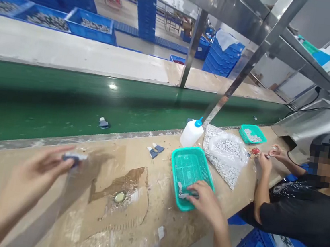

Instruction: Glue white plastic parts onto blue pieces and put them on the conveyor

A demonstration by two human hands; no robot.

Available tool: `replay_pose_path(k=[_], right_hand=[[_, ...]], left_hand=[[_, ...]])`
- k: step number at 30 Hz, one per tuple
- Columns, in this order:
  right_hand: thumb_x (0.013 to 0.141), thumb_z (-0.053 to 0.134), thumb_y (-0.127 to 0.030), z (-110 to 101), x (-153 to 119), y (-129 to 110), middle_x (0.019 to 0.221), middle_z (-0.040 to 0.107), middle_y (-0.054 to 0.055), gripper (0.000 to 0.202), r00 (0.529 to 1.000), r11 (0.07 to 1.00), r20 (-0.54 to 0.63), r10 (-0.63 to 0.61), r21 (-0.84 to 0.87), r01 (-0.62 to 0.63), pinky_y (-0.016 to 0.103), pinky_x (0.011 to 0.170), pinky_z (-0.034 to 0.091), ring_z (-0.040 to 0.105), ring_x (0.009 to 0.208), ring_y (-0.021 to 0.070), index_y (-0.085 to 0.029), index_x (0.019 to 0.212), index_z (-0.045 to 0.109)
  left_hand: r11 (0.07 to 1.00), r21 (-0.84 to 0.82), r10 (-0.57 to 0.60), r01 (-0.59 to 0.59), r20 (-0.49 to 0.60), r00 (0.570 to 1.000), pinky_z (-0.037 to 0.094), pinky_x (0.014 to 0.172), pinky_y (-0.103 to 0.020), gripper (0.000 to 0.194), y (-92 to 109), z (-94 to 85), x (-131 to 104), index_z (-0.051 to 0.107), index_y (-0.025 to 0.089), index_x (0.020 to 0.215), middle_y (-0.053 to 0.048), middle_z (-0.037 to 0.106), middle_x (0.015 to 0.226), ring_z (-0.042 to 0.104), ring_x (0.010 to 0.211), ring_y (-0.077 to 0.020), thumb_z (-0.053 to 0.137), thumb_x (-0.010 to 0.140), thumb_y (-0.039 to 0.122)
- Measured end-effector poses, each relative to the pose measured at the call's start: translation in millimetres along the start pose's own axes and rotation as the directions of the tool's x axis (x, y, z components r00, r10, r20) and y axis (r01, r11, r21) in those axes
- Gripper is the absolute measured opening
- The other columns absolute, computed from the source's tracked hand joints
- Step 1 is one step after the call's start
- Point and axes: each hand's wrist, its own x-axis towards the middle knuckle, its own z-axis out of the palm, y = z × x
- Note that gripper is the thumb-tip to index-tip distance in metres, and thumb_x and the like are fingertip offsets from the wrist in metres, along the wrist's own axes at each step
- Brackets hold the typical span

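On the left, my left hand (46,166) is raised above the table, its fingertips closed on a small dark blue and white piece (73,158). My right hand (202,197) reaches into a green basket (174,169), fingers bent down beside a few small grey-white pieces (182,192) at its near end. Whether those fingers grip one of them is too small to tell. Between the hands a round pale disc (119,197) sits on torn cardboard (137,213). Several blue and white pieces (155,150) lie behind the cardboard.
A white bottle (192,134) with a blue nozzle stands behind the basket. Right of it lies a bag of small pieces (228,150), then another green basket (253,134). A co-worker (304,198) sits at the right. A green belt (48,104) runs behind the table, carrying a piece (103,123).
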Motion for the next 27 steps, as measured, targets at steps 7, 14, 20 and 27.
replay_pose_path(k=[7, 14, 20, 27], right_hand=[[0.073, 0.064, -0.009, 32, 24, 3, 0.093, 0.072, 0.007, 0.013, 0.99, 0.982, 0.142, 0.024, -0.187, 0.003, 0.031, 0.079, 0.047, 0.067, 0.093, 0.0251, -0.019, 0.078, 0.069], [0.081, 0.069, -0.037, 16, 4, 25, 0.073, 0.074, 0.003, 0.014, 0.999, 0.97, 0.012, -0.043, 0.239, 0.039, 0.028, 0.061, 0.054, 0.069, 0.065, 0.0219, -0.024, 0.076, 0.071], [0.087, 0.068, -0.043, 4, -26, -13, 0.09, 0.078, 0.008, 0.029, 0.99, 0.834, -0.118, -0.073, 0.537, 0.126, 0.027, 0.057, 0.063, 0.074, 0.063, 0.0205, -0.029, 0.11, 0.078], [0.092, 0.065, -0.039, 54, -9, -89, 0.093, 0.077, 0.008, 0.02, 0.959, 0.792, -0.085, -0.271, 0.546, 0.273, 0.023, 0.062, 0.061, 0.074, 0.077, 0.0187, -0.029, 0.099, 0.081]], left_hand=[[0.981, 0.196, 0.066, -0.004, -0.307, 0.949, 0.055, 0.083, -0.037, 0.032, 32, -10.5, 133, 0.064, 0.007, 0.11, -0.016, 0.072, 0.104, 0.07, 0.093, -0.0302, 0.059, 0.086, 0.028], [0.897, 0.391, 0.294, -0.208, -0.177, 0.939, 0.038, 0.111, -0.047, 0.043, 10, -17.3, 163, 0.061, 0.007, 0.122, -0.022, 0.058, 0.134, 0.043, 0.136, -0.0382, 0.059, 0.079, 0.014], [0.859, 0.313, 0.363, -0.406, 0.188, 0.913, 0.034, 0.115, -0.043, 0.037, 1, -9.5, 159, 0.068, 0.014, 0.102, -0.016, 0.062, 0.135, 0.043, 0.139, -0.0313, 0.055, 0.07, 0.002], [0.961, 0.059, 0.273, -0.27, -0.055, 0.96, 0.045, 0.098, -0.041, 0.02, -9, -0.3, 124, 0.055, 0.017, 0.091, -0.012, 0.066, 0.098, 0.06, 0.104, -0.0287, 0.068, 0.079, 0.025]])
